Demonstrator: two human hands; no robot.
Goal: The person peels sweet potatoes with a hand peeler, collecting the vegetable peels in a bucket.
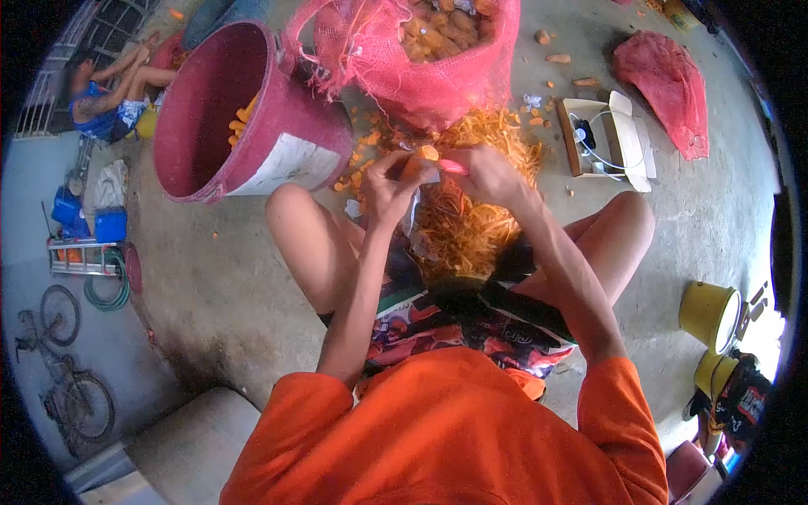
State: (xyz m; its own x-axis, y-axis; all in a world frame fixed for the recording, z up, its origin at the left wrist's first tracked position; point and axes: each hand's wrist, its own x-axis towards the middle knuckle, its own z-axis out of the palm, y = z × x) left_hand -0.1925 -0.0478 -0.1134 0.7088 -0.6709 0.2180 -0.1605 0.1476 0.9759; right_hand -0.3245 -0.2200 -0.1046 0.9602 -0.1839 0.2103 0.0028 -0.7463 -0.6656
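My left hand (389, 187) is closed round a carrot (427, 153), whose bright orange end points away from me. Close beside it, my right hand (495, 175) grips a peeler by its pinkish-red handle (454, 167). The peeler's blade is too small to make out against the carrot. Below both hands, a heap of orange peelings (467, 231) lies on the floor between my bent legs. Just beyond the hands stands an open pink mesh sack (412, 97) with unpeeled carrots (442, 38) inside.
A large maroon bucket (210, 160) tilts toward me at the left, with peeled carrots (242, 122) in it. At the right are an open cardboard box (623, 139) and a red mesh sack (669, 80). Another person (109, 109) sits at the far left. Yellow buckets (707, 316) stand far right.
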